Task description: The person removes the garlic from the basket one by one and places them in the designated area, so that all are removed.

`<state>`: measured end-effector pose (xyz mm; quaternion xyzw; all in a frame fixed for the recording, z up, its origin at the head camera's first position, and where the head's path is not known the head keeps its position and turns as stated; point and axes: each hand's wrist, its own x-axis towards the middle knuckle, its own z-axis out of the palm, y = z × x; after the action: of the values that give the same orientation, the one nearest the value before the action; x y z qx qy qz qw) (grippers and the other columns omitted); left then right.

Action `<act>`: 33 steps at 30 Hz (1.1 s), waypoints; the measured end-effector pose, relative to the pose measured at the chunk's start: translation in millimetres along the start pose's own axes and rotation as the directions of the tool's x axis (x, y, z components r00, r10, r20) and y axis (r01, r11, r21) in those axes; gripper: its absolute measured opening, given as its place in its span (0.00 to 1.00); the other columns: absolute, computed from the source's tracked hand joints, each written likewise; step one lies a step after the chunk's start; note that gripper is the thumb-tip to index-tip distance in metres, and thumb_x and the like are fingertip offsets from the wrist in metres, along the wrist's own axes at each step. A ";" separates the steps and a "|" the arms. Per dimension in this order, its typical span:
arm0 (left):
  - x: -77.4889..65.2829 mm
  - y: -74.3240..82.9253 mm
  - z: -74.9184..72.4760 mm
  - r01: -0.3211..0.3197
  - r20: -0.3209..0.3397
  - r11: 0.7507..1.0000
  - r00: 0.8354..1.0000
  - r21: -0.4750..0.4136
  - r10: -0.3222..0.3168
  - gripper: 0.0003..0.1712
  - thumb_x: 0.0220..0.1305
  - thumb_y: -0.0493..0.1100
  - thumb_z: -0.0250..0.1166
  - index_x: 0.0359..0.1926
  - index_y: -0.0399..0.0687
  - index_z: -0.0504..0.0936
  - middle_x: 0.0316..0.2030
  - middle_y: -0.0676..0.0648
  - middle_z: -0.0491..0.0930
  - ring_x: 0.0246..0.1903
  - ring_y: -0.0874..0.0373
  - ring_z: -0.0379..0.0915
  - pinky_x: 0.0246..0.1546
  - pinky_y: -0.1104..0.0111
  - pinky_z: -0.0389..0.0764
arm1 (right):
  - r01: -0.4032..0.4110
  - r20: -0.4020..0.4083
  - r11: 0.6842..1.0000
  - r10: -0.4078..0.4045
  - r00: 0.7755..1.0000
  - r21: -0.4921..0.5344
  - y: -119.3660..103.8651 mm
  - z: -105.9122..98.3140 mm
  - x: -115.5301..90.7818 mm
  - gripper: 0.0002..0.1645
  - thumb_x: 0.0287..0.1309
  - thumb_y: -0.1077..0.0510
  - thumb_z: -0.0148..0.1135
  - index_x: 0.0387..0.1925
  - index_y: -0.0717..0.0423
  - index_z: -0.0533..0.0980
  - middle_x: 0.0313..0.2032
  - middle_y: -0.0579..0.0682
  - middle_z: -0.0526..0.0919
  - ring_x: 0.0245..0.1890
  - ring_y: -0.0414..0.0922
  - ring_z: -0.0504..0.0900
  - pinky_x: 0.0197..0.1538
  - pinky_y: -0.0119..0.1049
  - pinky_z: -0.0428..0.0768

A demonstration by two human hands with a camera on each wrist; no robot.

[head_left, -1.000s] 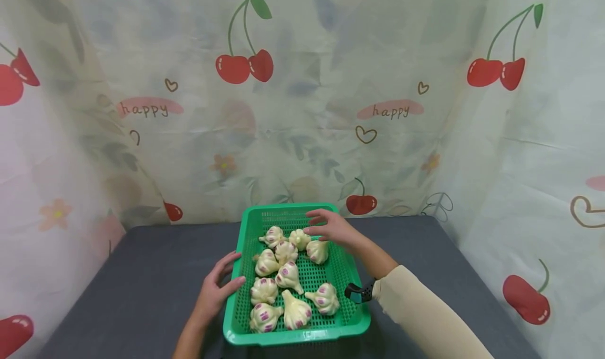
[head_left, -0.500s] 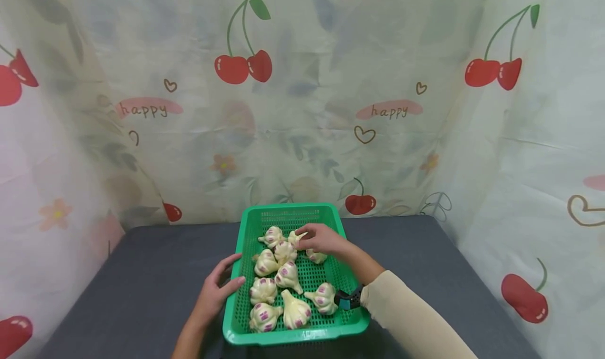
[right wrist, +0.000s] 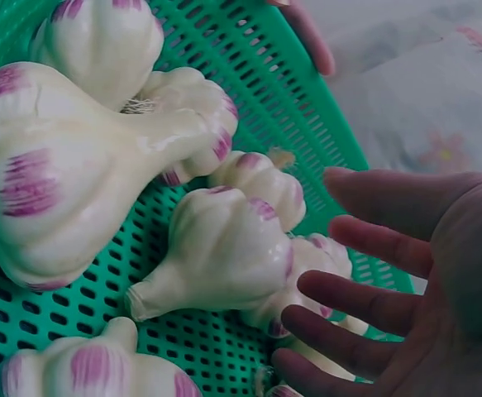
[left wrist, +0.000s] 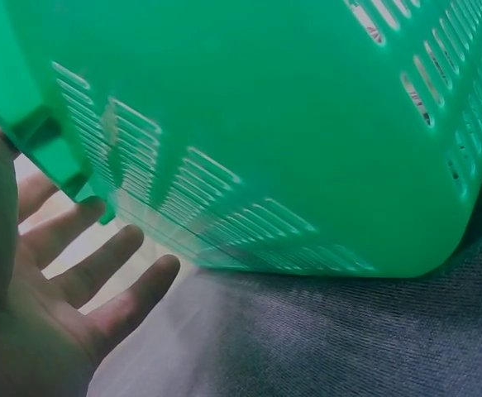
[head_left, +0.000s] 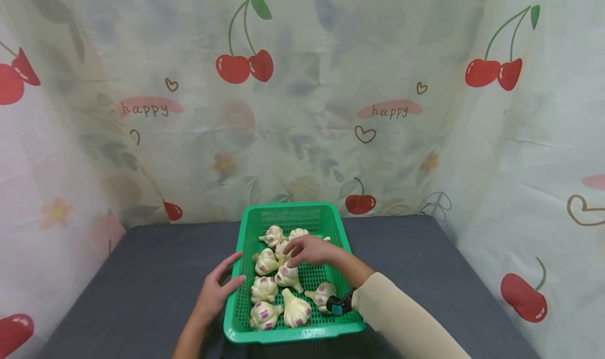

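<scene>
A green plastic basket (head_left: 294, 337) holds several garlic bulbs, white with purple patches. My left hand (head_left: 215, 293) rests at its left rim with the fingers spread; the left wrist view has those fingers (left wrist: 129, 302) loose beside the slotted wall (left wrist: 249, 107). Inside the basket, my right hand (head_left: 313, 250) hovers over the middle bulbs with nothing in it. Its fingers are slightly bent and spread, close over a garlic bulb (head_left: 287, 275). In the right wrist view that open palm (right wrist: 439, 298) faces a bulb (right wrist: 232, 252). The bulbs behind the hand are partly hidden.
The basket stands on a dark grey tabletop (head_left: 156, 285). A pale curtain (head_left: 302, 112) printed with cherries hangs behind and on both sides. A black wrist strap (head_left: 339, 304) on the right arm overlaps the garlic bulb (head_left: 321, 294) at the right.
My right hand has come down and toward me, from the far bulbs to above the middle ones. The left hand and the garlic bulbs stay about where they were.
</scene>
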<state>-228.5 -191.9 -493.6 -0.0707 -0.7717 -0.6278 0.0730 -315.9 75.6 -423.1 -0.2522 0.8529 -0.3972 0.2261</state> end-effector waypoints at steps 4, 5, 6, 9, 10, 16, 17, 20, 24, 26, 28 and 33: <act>-0.4 0.2 0.8 -0.034 -0.016 0.999 0.999 0.018 0.035 0.31 0.64 0.40 0.66 0.67 0.47 0.71 0.62 0.38 0.71 0.59 0.45 0.68 0.50 0.64 0.74 | 0.018 0.029 0.998 -0.017 0.999 -0.066 -0.9 4.9 3.3 0.19 0.57 0.60 0.68 0.52 0.58 0.80 0.47 0.55 0.82 0.49 0.52 0.79 0.47 0.44 0.77; -0.5 0.2 1.2 -0.045 -0.018 0.999 0.999 0.019 0.045 0.30 0.64 0.40 0.66 0.67 0.46 0.71 0.62 0.38 0.71 0.59 0.45 0.68 0.50 0.65 0.74 | 0.021 0.034 0.996 -0.018 0.999 -0.082 -0.7 6.1 3.9 0.19 0.57 0.60 0.68 0.51 0.58 0.80 0.47 0.54 0.82 0.49 0.52 0.79 0.47 0.44 0.77; -0.6 0.4 1.7 -0.054 -0.019 0.998 0.998 0.014 0.054 0.30 0.64 0.39 0.66 0.67 0.46 0.71 0.62 0.37 0.71 0.59 0.44 0.68 0.49 0.66 0.74 | 0.026 0.037 0.994 -0.022 0.999 -0.102 -0.6 7.2 4.4 0.19 0.57 0.61 0.68 0.51 0.58 0.80 0.47 0.54 0.82 0.49 0.51 0.78 0.46 0.43 0.78; -0.7 1.0 2.9 -0.077 -0.019 0.997 0.997 -0.010 0.077 0.29 0.65 0.37 0.65 0.67 0.43 0.71 0.62 0.36 0.71 0.59 0.44 0.68 0.47 0.68 0.76 | 0.045 0.046 0.983 -0.037 0.998 -0.176 -1.2 9.2 5.3 0.16 0.57 0.63 0.68 0.49 0.57 0.81 0.45 0.51 0.81 0.48 0.50 0.78 0.44 0.41 0.77; -0.7 1.2 3.4 -0.084 -0.019 0.996 0.996 -0.016 0.084 0.29 0.65 0.36 0.64 0.67 0.42 0.71 0.62 0.35 0.70 0.59 0.43 0.68 0.46 0.69 0.76 | 0.053 0.051 0.978 -0.043 0.998 -0.203 -1.2 9.8 5.8 0.16 0.57 0.64 0.68 0.48 0.57 0.81 0.44 0.50 0.81 0.48 0.49 0.78 0.44 0.40 0.77; -2.1 3.0 5.2 -0.075 -0.020 0.997 0.997 -0.037 0.074 0.29 0.65 0.35 0.63 0.67 0.41 0.70 0.63 0.34 0.69 0.58 0.43 0.68 0.44 0.69 0.77 | 0.096 0.106 0.948 -0.067 0.992 -0.303 -1.0 12.2 7.3 0.17 0.54 0.66 0.69 0.48 0.55 0.82 0.45 0.46 0.81 0.49 0.49 0.78 0.45 0.37 0.76; -2.5 3.0 5.1 -0.072 -0.021 0.997 0.997 -0.037 0.072 0.29 0.65 0.35 0.63 0.67 0.41 0.70 0.63 0.34 0.69 0.58 0.43 0.68 0.44 0.69 0.77 | 0.100 0.113 0.946 -0.069 0.991 -0.307 -0.9 12.6 7.4 0.18 0.54 0.65 0.69 0.48 0.55 0.81 0.45 0.46 0.81 0.49 0.49 0.77 0.46 0.38 0.76; -3.2 2.0 4.8 -0.082 -0.021 0.996 0.996 -0.035 0.081 0.29 0.66 0.36 0.63 0.67 0.41 0.70 0.63 0.34 0.69 0.58 0.43 0.68 0.44 0.69 0.77 | 0.113 0.128 0.942 -0.075 0.989 -0.316 -1.0 14.1 8.2 0.18 0.54 0.65 0.70 0.49 0.56 0.81 0.46 0.47 0.81 0.51 0.50 0.77 0.49 0.38 0.75; -3.5 0.0 4.1 -0.106 -0.021 0.994 0.994 -0.027 0.106 0.29 0.66 0.36 0.63 0.67 0.42 0.70 0.62 0.35 0.70 0.57 0.44 0.68 0.46 0.69 0.76 | 0.137 0.161 0.931 -0.086 0.983 -0.339 -1.6 15.9 8.4 0.19 0.54 0.64 0.70 0.50 0.57 0.80 0.47 0.47 0.80 0.52 0.47 0.76 0.52 0.37 0.74; -3.2 -0.7 4.0 -0.109 -0.020 0.994 0.994 -0.027 0.108 0.29 0.66 0.36 0.63 0.67 0.42 0.70 0.62 0.35 0.70 0.57 0.44 0.68 0.46 0.70 0.76 | 0.144 0.175 0.923 -0.085 0.981 -0.358 -2.3 16.1 7.8 0.20 0.54 0.64 0.70 0.50 0.57 0.80 0.48 0.46 0.80 0.52 0.45 0.76 0.53 0.37 0.73; -3.1 -1.2 4.0 -0.107 -0.018 0.994 0.994 -0.030 0.107 0.29 0.67 0.37 0.63 0.68 0.43 0.70 0.62 0.35 0.70 0.57 0.45 0.69 0.46 0.69 0.76 | 0.143 0.183 0.920 -0.080 0.980 -0.366 -3.3 15.8 7.0 0.20 0.54 0.65 0.69 0.51 0.56 0.80 0.48 0.46 0.80 0.52 0.45 0.76 0.53 0.37 0.73; -3.0 -1.8 4.2 -0.097 -0.020 0.995 0.995 -0.035 0.096 0.29 0.67 0.37 0.63 0.68 0.43 0.70 0.62 0.35 0.70 0.57 0.46 0.69 0.46 0.69 0.76 | 0.123 0.221 0.908 -0.035 0.975 -0.400 -2.7 16.0 6.7 0.23 0.57 0.62 0.68 0.56 0.52 0.79 0.55 0.45 0.78 0.57 0.45 0.74 0.55 0.37 0.73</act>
<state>-226.1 -188.2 -496.8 -0.1034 -0.7554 -0.6378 0.1091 -311.0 61.0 -431.5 -0.3686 0.8779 -0.1892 0.2399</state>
